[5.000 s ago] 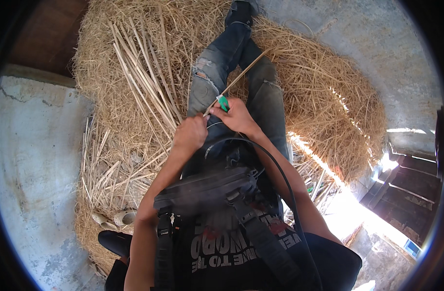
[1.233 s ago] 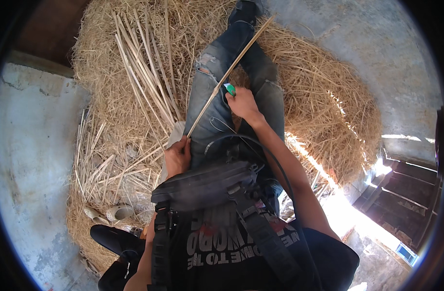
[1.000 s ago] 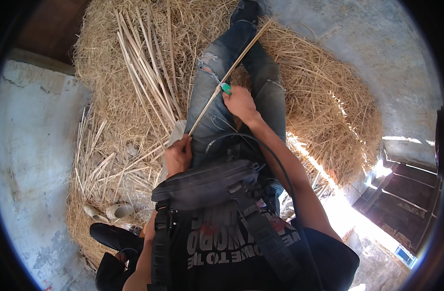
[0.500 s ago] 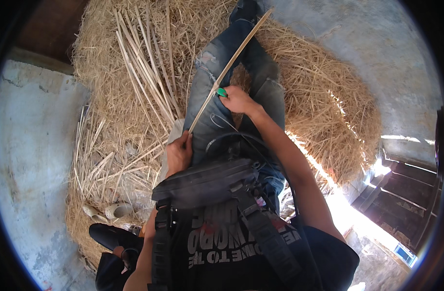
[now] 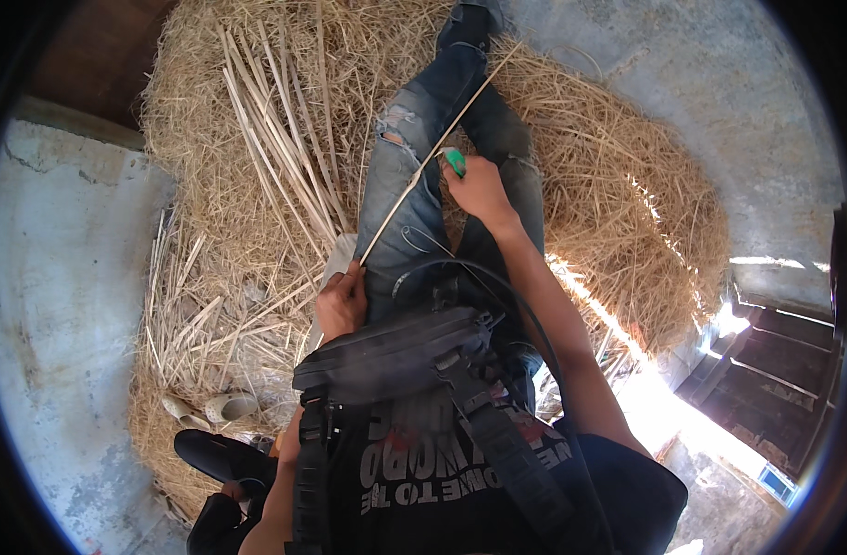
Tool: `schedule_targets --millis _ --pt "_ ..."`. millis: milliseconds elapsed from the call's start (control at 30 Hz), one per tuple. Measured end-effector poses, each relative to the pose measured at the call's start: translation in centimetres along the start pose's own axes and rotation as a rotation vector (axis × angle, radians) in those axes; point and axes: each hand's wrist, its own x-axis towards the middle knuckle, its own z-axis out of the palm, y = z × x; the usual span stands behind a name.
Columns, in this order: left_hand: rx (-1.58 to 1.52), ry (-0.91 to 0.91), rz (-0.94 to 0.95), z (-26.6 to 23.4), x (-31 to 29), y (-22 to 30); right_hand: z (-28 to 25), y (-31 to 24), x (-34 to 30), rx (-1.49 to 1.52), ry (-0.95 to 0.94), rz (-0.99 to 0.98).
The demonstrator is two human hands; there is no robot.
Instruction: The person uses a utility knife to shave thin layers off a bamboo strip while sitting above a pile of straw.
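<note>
A long, thin bamboo strip (image 5: 392,212) slants across my thigh in jeans, its far end up near my shin. My left hand (image 5: 341,302) pinches the near end between thumb and fingers, beside my left hip. A knotty node sits about midway along the strip. My right hand (image 5: 480,191) is closed around a small green-handled knife (image 5: 455,163), just right of the strip and beyond the node. How far the blade touches the strip is too small to make out.
A bundle of split bamboo strips (image 5: 280,129) lies on the straw-like shavings (image 5: 618,194) to my left. More loose strips (image 5: 178,305) and cut bamboo tubes (image 5: 230,407) are nearer. Another person's dark-clad leg (image 5: 222,455) shows at lower left. Concrete walls (image 5: 62,277) curve around.
My right hand and the green-handled knife have moved farther from me along the strip, past the node. The strip's far end has dropped a little; my left hand still pinches the near end.
</note>
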Motion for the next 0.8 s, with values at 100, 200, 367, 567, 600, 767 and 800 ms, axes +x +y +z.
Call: schedule_targets --millis 100,200,367,567,600,767,800 --pt "0.021 -0.009 -0.013 -0.3 -0.1 0.3 1.4 0.2 -0.3 -0.075 0.001 0.032" --pt "0.045 -0.005 -0.005 -0.4 -0.1 0.3 1.9 -0.1 -0.7 -0.077 -0.003 0.07" --pt "0.082 -0.009 0.008 -0.3 -0.2 0.5 3.1 -0.9 -1.3 -0.044 -0.051 0.118" --pt "0.104 -0.044 0.008 -0.1 -0.2 0.5 4.2 -1.0 -1.5 -0.005 -0.061 0.065" --pt "0.106 -0.051 0.001 -0.1 -0.2 0.5 4.1 -1.0 -1.4 -0.008 -0.095 0.066" --pt "0.04 -0.044 0.013 0.0 0.2 1.0 4.6 -0.7 -1.5 -0.036 -0.19 -0.053" --pt "0.036 -0.049 0.008 0.1 0.3 1.1 4.8 -0.4 -1.5 -0.037 -0.2 -0.078"
